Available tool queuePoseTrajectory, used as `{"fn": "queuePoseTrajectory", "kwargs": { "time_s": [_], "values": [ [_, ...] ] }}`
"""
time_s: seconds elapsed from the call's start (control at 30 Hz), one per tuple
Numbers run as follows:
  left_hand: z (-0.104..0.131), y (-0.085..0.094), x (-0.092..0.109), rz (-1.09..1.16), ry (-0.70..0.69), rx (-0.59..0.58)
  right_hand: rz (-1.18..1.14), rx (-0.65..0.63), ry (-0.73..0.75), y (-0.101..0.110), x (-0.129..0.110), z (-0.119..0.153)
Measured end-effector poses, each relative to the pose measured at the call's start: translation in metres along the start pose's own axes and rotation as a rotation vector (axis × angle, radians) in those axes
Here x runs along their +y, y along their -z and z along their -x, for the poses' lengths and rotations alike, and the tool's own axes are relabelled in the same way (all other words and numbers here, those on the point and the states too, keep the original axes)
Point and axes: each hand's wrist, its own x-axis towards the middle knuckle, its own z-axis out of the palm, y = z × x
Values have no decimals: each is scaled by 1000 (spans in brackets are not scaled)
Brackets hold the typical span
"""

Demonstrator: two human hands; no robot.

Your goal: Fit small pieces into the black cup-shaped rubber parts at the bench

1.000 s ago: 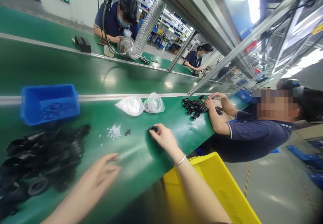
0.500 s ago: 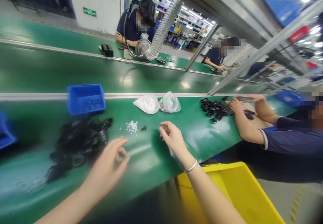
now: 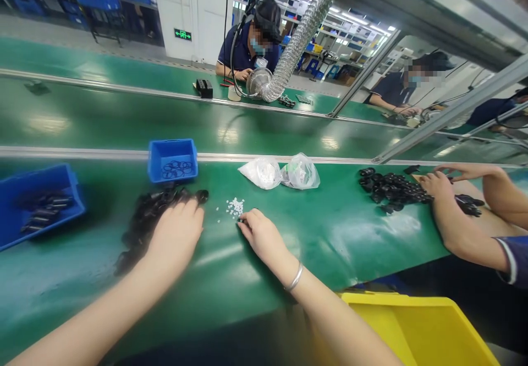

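Note:
My left hand [image 3: 176,231] lies over a pile of black plastic parts [image 3: 142,217], its fingers close together and curled down into it. The thumb and fingertips are hidden there. My right hand [image 3: 262,236] is closed in a pinch at the table, just beside a scatter of tiny white pieces [image 3: 236,206]. Something small and dark shows at its fingertips, too small to name. Behind the left hand stands a small blue bin [image 3: 173,179] with thin black rings [image 3: 177,169] inside.
A larger blue bin [image 3: 78,203] with black cylindrical parts is at left. Two clear plastic bags [image 3: 264,172] lie by the rail. At right, a co-worker's hands [image 3: 439,187] are beside another heap of black parts [image 3: 390,190]. A yellow crate [image 3: 433,322] stands below the table edge.
My left hand has gone from open beside the black pile to curled down onto it. The right hand has moved to the small pieces and closed. The camera view has swung left.

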Motion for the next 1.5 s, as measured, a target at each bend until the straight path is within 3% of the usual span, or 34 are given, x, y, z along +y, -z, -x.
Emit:
{"fn": "queuePoseTrajectory", "kwargs": {
  "time_s": [0.23, 0.47, 0.6, 0.67, 0.73, 0.9, 1.0, 1.27, 1.5],
  "values": [
    [3, -8, -8, 84, 29, -31, -65, -20, -14, 2, 5, 4],
    [6, -18, -2, 61, -84, -37, -152, 10, -44, 0, 11, 4],
    [7, -11, -4, 187, -93, 10, -145, 13, -80, -1, 12, 5],
    [8, 0, -4, 408, -33, 95, -144, 12, -84, -1, 12, 5],
    [8, 13, -1, 786, 89, 121, -138, 20, -93, -1, 11, 5],
    [10, 24, 17, 1877, 369, -225, -112, 25, -117, -2, 9, 5],
    [10, 14, 27, 2212, 468, -363, -121, 29, -110, -3, 10, 6],
    [16, -2, 35, 2209, 426, -545, -150, -7, -116, -2, 13, 4],
    [18, -10, 41, 2064, 434, -572, -153, -35, -134, 1, 13, 3]
  ]
}}
